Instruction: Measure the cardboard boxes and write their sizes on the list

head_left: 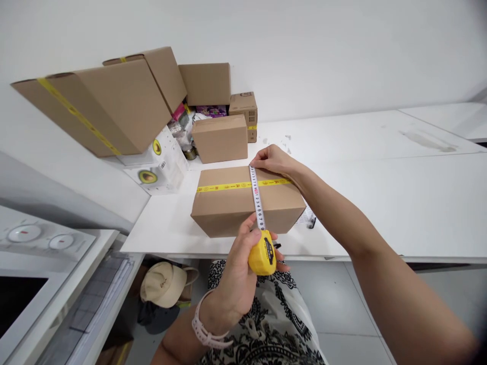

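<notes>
A brown cardboard box (224,205) with yellow printed tape along its top rests near the table's front edge. My left hand (243,258) is wrapped round a yellow tape measure (262,256), just in front of the box. From it the silver blade (256,195) runs out across the top of the box, crossing the yellow tape. At the far top edge, my right hand (272,158) pinches the blade's end between thumb and fingers. Numbers on the blade face up. The right forearm passes over the box's right side.
Behind the box stand a smaller carton (220,142) and several other cartons. Larger boxes (114,101) are stacked at left on a white box with avocado pictures (163,172). A microwave (34,284) is at lower left; a beige cap (163,284) lies below the table (361,203).
</notes>
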`<state>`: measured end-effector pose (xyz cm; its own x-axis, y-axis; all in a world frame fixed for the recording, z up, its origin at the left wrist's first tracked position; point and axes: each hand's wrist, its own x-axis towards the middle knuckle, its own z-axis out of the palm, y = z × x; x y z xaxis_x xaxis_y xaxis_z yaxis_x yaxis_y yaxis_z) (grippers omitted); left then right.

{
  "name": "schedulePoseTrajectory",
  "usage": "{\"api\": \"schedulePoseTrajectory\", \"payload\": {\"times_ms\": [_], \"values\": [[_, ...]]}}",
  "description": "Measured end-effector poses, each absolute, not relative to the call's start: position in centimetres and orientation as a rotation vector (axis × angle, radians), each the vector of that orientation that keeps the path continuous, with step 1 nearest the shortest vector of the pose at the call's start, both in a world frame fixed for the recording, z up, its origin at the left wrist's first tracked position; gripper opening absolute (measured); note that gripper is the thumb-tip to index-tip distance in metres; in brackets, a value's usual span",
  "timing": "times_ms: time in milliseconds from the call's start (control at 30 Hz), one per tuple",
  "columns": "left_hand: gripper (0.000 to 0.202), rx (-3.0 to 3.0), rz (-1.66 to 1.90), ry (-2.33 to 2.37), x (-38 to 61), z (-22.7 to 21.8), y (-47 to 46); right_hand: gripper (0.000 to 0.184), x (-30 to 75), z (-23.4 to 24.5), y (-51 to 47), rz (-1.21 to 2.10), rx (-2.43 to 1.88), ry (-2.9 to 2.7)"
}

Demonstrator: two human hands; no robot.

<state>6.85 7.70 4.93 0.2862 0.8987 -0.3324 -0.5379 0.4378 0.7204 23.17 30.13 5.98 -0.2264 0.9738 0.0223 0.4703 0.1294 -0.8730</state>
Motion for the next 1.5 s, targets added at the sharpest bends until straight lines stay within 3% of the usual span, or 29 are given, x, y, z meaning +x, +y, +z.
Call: {"api": "schedulePoseTrajectory", "payload": {"times_ms": [767,1033,1100,1200,1300,1500], "values": [[0.059,0.559,1.060,0.838,7.2,4.7,8.2,0.018,23.0,5.5,30.3,0.974,-1.341,-1.825],[0.037,0.728,1.054,0.774,5.4,4.0,8.0,0.025,23.9,8.0,26.6,0.973,-0.818,-1.532],[0.045,0.863,1.049,0.743,4.2,3.3,7.3,0.020,24.3,9.2,22.8,0.827,-0.725,-1.579],[0.080,1.061,1.124,0.802,2.7,2.4,5.8,0.002,23.4,9.3,16.1,0.563,-0.620,-1.781],[0.102,1.255,1.302,0.866,2.0,1.8,4.1,0.021,21.2,7.5,11.3,0.282,-0.424,-2.015],[0.097,1.524,1.532,1.181,-2.0,1.0,4.0,0.038,20.9,4.4,9.8,-0.015,-0.446,-1.880]]}}
